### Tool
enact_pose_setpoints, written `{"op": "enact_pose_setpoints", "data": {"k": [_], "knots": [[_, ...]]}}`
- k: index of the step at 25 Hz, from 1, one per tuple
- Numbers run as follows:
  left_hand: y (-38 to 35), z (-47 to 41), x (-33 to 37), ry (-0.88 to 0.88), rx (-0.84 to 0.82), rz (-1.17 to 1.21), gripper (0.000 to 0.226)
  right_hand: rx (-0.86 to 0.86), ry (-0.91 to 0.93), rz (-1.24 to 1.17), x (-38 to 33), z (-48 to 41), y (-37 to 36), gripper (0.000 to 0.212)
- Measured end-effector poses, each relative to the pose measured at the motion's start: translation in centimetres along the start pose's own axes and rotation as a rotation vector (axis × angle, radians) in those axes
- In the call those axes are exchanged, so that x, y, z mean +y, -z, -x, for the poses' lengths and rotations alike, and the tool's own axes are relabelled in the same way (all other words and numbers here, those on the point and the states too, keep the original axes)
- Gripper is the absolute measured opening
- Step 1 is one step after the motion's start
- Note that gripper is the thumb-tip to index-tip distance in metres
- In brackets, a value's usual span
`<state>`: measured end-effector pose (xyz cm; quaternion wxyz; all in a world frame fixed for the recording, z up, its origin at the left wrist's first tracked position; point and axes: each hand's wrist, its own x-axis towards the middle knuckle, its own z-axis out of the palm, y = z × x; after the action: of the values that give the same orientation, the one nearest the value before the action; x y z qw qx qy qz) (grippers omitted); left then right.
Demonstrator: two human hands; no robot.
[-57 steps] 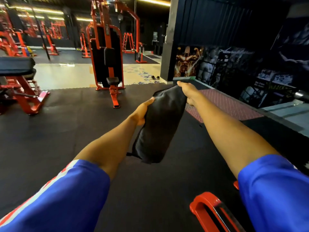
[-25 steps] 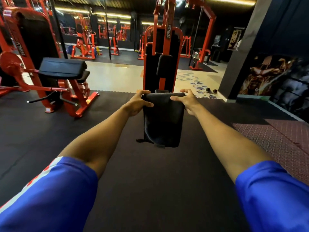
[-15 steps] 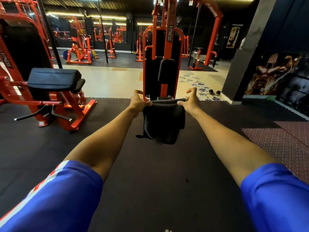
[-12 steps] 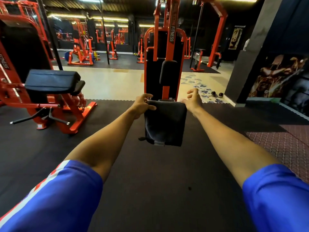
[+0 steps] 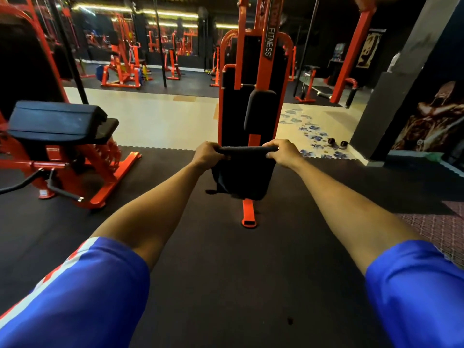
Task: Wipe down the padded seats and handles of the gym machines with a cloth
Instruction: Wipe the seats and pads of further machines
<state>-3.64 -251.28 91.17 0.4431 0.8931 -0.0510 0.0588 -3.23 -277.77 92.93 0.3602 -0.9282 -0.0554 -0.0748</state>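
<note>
Left grip (image 5: 209, 154), right grip (image 5: 282, 153) clutch the cloth (image 5: 244, 174) — hiding (partly) the machine (image 5: 261, 79).

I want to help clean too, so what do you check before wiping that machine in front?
1. Grip on the cloth: ok, left hand and right hand both hold its top edge.
2. Is the cloth off the floor: ok, it hangs in the air.
3. Is the cloth clean or damp: cannot tell, too dark.
4. Facing the machine: ok, its back pad stands straight ahead.
5. Is its seat ready: cannot tell, the cloth hides it.
</note>
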Motion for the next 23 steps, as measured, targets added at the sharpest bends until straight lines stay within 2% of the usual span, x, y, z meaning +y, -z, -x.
{"op": "enact_pose_setpoints", "data": {"k": [3, 6, 9, 12, 13, 15, 17, 20, 21, 22, 23], "knots": [[-0.4, -6.5, -1.2, -0.043, 0.012, 0.117, 0.027, 0.063, 0.002, 0.024, 1.6, -6.7, -1.9, 0.017], [-0.1, -14.1, -3.4, -0.073, -0.026, 0.171, 0.023, 0.011, -0.019, 0.026, 3.3, -13.9, -4.1, 0.009], [1.5, -21.9, -3.8, -0.143, -0.110, 0.126, 0.014, -0.042, -0.087, 0.068, 3.3, -20.4, -4.2, 0.010], [3.6, -29.3, -2.7, -0.176, -0.107, 0.116, 0.013, 0.086, -0.166, 0.040, 2.4, -28.5, -3.8, 0.013], [4.0, -32.0, -2.5, -0.182, -0.096, 0.139, 0.015, 0.144, -0.223, -0.001, 2.2, -30.9, -3.9, 0.021], [3.7, -37.0, -2.6, -0.196, -0.073, 0.185, 0.021, 0.179, -0.392, -0.255, 1.8, -34.8, -4.6, 0.045], [2.7, -41.6, -2.9, -0.202, -0.045, 0.183, 0.023, 0.040, -0.547, -0.570, 1.1, -38.4, -6.1, 0.069], [-0.1, -48.2, -3.3, -0.275, -0.060, 0.153, 0.023, -0.119, -0.650, -0.810, 1.1, -44.7, -7.1, 0.087], [-1.4, -50.5, -3.4, -0.323, -0.077, 0.136, 0.022, -0.089, -0.661, -0.848, 2.0, -47.4, -7.3, 0.087], [-2.8, -52.6, -3.5, -0.363, -0.094, 0.117, 0.023, -0.049, -0.663, -0.865, 2.9, -50.1, -7.6, 0.079], [-4.0, -54.8, -3.7, -0.390, -0.107, 0.107, 0.023, -0.030, -0.667, -0.862, 3.8, -52.7, -7.6, 0.060]]}}
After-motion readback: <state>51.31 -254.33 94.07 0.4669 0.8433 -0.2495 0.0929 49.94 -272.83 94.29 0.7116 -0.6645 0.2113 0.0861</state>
